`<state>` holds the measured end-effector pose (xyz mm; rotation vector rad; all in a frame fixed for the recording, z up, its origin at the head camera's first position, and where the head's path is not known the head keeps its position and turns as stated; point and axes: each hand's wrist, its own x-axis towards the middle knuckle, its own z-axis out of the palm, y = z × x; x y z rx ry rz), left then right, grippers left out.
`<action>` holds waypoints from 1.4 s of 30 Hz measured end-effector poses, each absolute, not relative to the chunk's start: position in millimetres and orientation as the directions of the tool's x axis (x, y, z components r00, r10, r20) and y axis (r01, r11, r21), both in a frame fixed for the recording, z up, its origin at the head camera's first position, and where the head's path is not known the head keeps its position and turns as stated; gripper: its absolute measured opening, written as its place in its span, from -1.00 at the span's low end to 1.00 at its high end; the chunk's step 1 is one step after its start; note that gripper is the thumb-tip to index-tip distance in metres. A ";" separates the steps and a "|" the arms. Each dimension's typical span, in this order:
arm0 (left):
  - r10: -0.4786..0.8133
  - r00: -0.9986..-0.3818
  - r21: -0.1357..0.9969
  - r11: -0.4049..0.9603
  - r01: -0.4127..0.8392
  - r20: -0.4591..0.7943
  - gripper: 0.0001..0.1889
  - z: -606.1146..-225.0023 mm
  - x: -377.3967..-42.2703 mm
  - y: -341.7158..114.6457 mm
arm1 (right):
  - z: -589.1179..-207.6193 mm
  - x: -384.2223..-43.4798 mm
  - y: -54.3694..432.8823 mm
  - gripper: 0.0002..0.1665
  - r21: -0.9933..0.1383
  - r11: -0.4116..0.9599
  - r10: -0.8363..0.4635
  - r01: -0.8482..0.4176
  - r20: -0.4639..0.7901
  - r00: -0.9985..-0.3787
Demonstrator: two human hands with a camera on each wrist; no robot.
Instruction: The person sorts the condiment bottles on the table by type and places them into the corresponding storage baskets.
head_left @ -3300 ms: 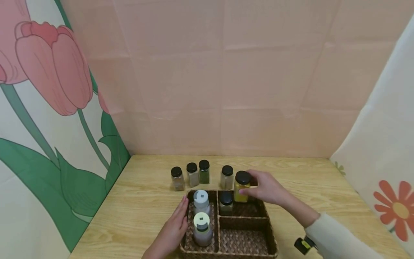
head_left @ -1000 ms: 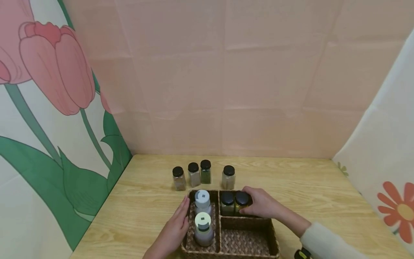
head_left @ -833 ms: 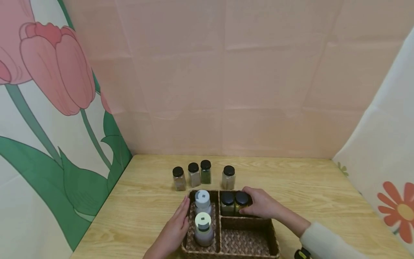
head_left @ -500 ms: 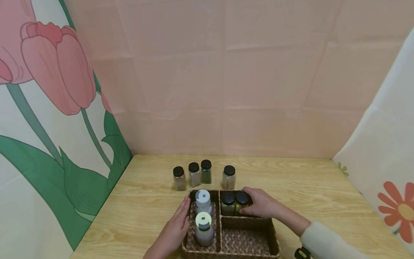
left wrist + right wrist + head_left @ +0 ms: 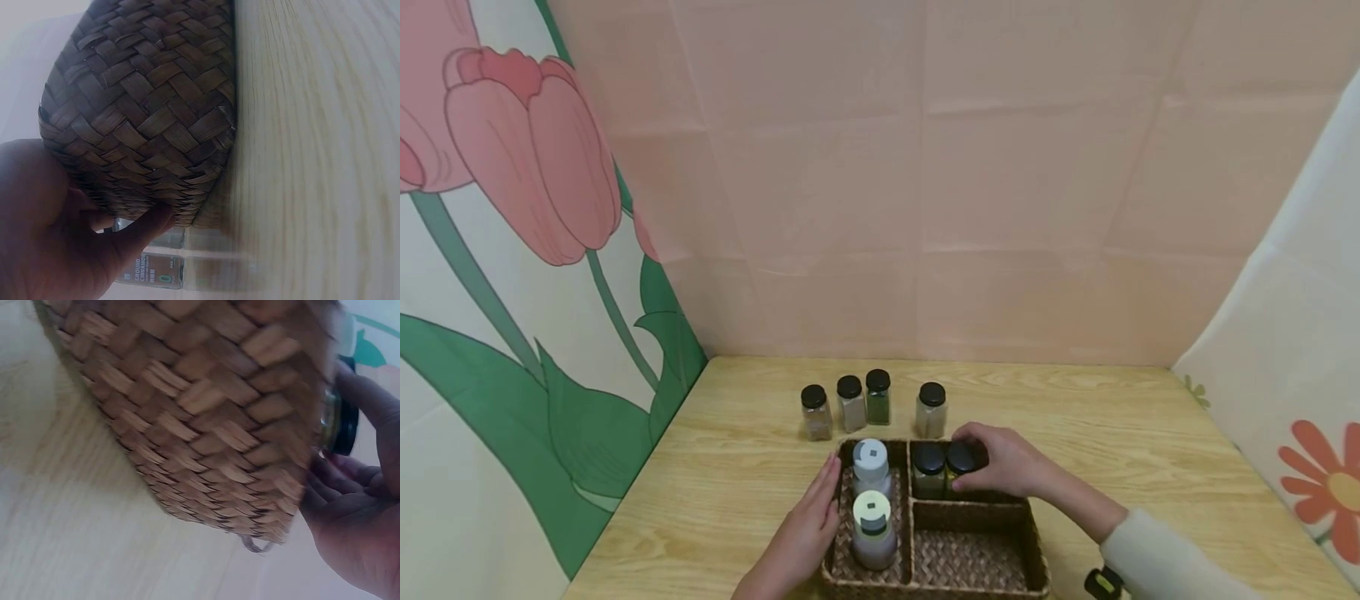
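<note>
A brown woven basket with three compartments (image 5: 910, 542) stands on the table. My left hand (image 5: 805, 525) rests along its left wall with fingers straight; the left wrist view shows that hand (image 5: 81, 231) at the basket's woven side. My right hand (image 5: 1011, 458) is at the back right compartment, thumb and fingers spread around the black lid of a yellow spice jar (image 5: 961, 457). Beside this jar stands another black-lidded spice jar (image 5: 928, 467). In the right wrist view the yellow jar's lid (image 5: 347, 431) shows between the thumb and fingers, its lower part hidden by the basket wall.
Two white-capped bottles (image 5: 872, 529) stand in the left compartment. Behind the basket are several black-lidded spice jars, among them a green one (image 5: 877, 398) and a pale one (image 5: 931, 412). One jar (image 5: 156, 270) reads ground cinnamon. Printed cloths hang around the table.
The yellow spice jar has gone down into the back right compartment beside the other jar. Just now my right hand has risen slightly and its fingers have spread. The left hand stays at the basket.
</note>
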<state>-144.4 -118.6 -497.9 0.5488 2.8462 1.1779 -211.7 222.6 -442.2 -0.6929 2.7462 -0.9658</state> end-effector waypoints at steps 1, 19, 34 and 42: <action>0.322 -0.938 0.686 0.656 0.316 0.124 -0.35 -497.9 -144.4 -118.6 | -439.8 -212.4 223.4 -0.22 -0.635 0.677 -0.471 -0.372 0.015 -0.882; 0.316 -0.945 0.698 0.659 0.280 0.082 -0.36 -498.5 -146.7 -118.1 | -414.6 -237.1 230.8 -0.21 -0.685 0.632 -0.419 -0.362 0.091 -0.904; 0.315 -0.945 0.694 0.660 0.287 0.091 -0.36 -500.6 -147.9 -118.3 | -436.0 -276.9 226.5 -0.06 -0.666 0.671 -0.411 -0.326 0.032 -0.911; 0.317 -0.946 0.714 0.647 0.268 0.069 -0.35 -498.7 -147.4 -118.3 | -444.9 -297.4 228.7 -0.09 -0.665 0.676 -0.429 -0.316 -0.006 -0.903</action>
